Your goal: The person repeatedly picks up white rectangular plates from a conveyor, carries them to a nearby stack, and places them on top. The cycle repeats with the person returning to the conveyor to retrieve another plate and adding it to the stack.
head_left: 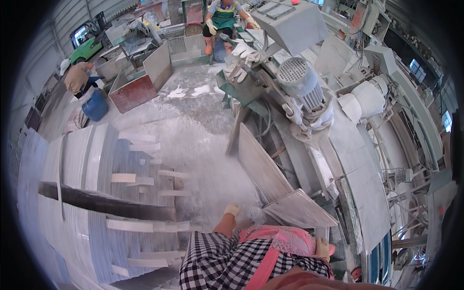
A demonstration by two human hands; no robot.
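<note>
In a pale work glove, my left hand (233,210) hangs out in front of my body, over the dusty floor and beside the stacked slabs (101,159). Nothing shows in it; its fingers point away and are too small to make out. My right hand (322,248), also gloved, is low at my other side, partly covered by my pink apron (295,240). Its fingers are hidden. Close to that hand, thin grey boards (302,208) lean against the machine frame. I wear a black-and-white checked garment (212,256).
A large machine with a grey motor (300,82) and a long bed (362,183) runs along the right. White gloves (244,53) hang on it. Ahead are a seated person (224,21) and wet floor patches (200,90). Another person (79,79) bends by a blue barrel (94,105).
</note>
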